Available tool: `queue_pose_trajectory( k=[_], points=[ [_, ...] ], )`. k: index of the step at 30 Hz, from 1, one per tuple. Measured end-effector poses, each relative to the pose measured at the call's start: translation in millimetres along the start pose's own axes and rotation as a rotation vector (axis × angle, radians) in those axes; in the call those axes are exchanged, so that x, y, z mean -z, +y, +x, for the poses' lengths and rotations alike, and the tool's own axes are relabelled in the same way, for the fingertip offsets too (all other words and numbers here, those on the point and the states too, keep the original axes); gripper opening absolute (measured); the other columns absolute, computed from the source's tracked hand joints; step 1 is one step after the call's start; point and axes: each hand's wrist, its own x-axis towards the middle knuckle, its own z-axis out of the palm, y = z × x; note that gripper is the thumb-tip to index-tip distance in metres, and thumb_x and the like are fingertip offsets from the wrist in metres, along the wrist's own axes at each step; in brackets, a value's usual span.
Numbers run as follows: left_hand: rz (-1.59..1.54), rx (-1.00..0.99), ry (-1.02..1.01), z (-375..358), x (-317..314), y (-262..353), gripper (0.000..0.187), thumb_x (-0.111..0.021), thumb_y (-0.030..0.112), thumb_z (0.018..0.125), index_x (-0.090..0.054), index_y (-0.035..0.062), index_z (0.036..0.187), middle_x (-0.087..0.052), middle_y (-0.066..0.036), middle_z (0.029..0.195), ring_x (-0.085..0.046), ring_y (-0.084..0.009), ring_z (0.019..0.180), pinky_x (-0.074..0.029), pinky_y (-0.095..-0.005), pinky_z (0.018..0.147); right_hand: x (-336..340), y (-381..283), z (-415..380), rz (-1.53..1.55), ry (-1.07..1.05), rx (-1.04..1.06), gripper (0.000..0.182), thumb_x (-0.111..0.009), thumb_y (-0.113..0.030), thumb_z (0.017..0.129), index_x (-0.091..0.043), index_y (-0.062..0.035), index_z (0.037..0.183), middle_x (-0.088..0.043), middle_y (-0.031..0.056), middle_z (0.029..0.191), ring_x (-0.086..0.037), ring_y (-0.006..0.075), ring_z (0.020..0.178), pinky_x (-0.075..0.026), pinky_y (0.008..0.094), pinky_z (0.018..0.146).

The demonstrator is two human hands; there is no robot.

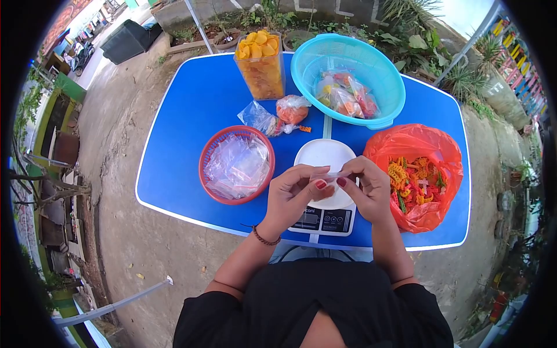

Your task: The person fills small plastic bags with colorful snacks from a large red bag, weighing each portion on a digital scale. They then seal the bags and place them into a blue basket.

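Pouches of thin clear plastic [239, 165] fill a round red plastic basket [229, 199] at the left of a blue table with a white edge [180, 145]. Beyond it, on the far side, a tall, square clear tub [281, 69] is heaped above its rim with yellow-orange chips [259, 45]. Just nearer lie a crumpled clear plastic bag [258, 118] and, against it, a clear bag bulging with orange contents [292, 111]. Far right of centre, a wide turquoise plastic basin [306, 87] holds a cluster of clear packets with colourful contents [348, 95]. At right, an open red plastic bag [380, 145] holds a mound of curly orange, pink, yellow and green snack pieces [415, 182].

Near the middle, a person's left hand [293, 191], a dark beaded bracelet at its wrist, pinches one side of a small see-through plastic packet [335, 176]; the right hand [369, 191] grips the other side, thumb and fingers together. The packet is held above a white kitchen scale with a black control panel [313, 153]. Its surface looks shiny and creased; what, if anything, lies inside cannot be told.
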Motion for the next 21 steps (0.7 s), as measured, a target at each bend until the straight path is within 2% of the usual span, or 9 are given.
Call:
queue_pose_trajectory(
  k=[2,3,6,9,12,15,21],
  points=[
    [-0.02,-0.08,0.05,-2.5,1.0,-7.5,0.021,-0.068,0.006,0.095,-0.069,-0.0039,0.113,-0.071,-0.008,0.104,-0.068,-0.0132,0.095,-0.055,-0.0256,0.084,3.3,-1.8,-3.2,-0.003,-0.003,0.049,0.01,-0.07,0.004,0.086,-0.067,0.0009,0.095,-0.066,0.006,0.094,-0.059,0.0115,0.081,-0.044,0.0238,0.068],
    [-0.041,-0.065,0.056,-2.9,1.1,-7.4,0.014,-0.069,0.003,0.094,-0.069,-0.0058,0.105,-0.074,-0.013,0.105,-0.069,-0.0155,0.098,-0.056,-0.0272,0.084,4.6,-2.6,-4.8,-0.005,-0.004,0.074,0.01,-0.07,0.005,0.086,-0.067,0.0016,0.095,-0.066,0.0064,0.094,-0.059,0.0118,0.082,-0.044,0.0239,0.068],
    [0.148,-0.115,0.054,-4.7,-0.6,-5.8,0.013,-0.071,0.001,0.091,-0.07,-0.0024,0.104,-0.074,-0.012,0.101,-0.071,-0.0171,0.093,-0.056,-0.0285,0.082,4.4,0.2,-10.3,0.06,0.041,0.121,0.011,-0.071,0.005,0.086,-0.068,0.0031,0.096,-0.067,0.0073,0.094,-0.061,0.0132,0.083,-0.046,0.0247,0.07],
    [0.545,-0.284,-0.019,-3.6,8.7,1.0,0.012,-0.072,-0.001,0.087,-0.071,-0.0004,0.099,-0.074,-0.013,0.098,-0.071,-0.0193,0.089,-0.055,-0.0295,0.077,1.7,-6.8,-12.7,0.071,0.105,0.117,0.009,-0.07,0.006,0.085,-0.067,0.0032,0.092,-0.066,0.0084,0.09,-0.062,0.0148,0.083,-0.047,0.0251,0.072],
    [0.54,-0.35,-0.002,-4.6,4.1,5.3,0.013,-0.074,-0.002,0.083,-0.073,0.0031,0.094,-0.074,-0.01,0.095,-0.071,-0.0213,0.086,-0.054,-0.0307,0.075,3.4,-13.7,-12.9,-0.137,0.078,0.159,0.009,-0.069,0.007,0.082,-0.065,0.002,0.089,-0.066,0.0099,0.085,-0.062,0.0175,0.08,-0.047,0.027,0.07],
    [0.672,-0.377,-0.064,-5.4,5.7,13.6,0.015,-0.074,-0.003,0.081,-0.072,0.0044,0.094,-0.073,-0.01,0.094,-0.071,-0.0227,0.087,-0.054,-0.0306,0.077,10.7,-16.3,-16.6,-0.306,0.013,0.211,0.011,-0.068,0.007,0.078,-0.063,0.0005,0.086,-0.065,0.011,0.083,-0.061,0.0215,0.076,-0.047,0.0298,0.067],
    [0.82,-0.417,-0.117,-13.0,-0.9,19.3,0.018,-0.073,-0.002,0.079,-0.067,0.0053,0.094,-0.069,-0.009,0.093,-0.065,-0.0257,0.087,-0.05,-0.0345,0.076,5.5,-18.7,-23.2,-0.401,-0.033,0.311,0.016,-0.067,0.007,0.073,-0.062,-0.0005,0.085,-0.063,0.0114,0.082,-0.06,0.0264,0.074,-0.047,0.0324,0.067]
  ],
)
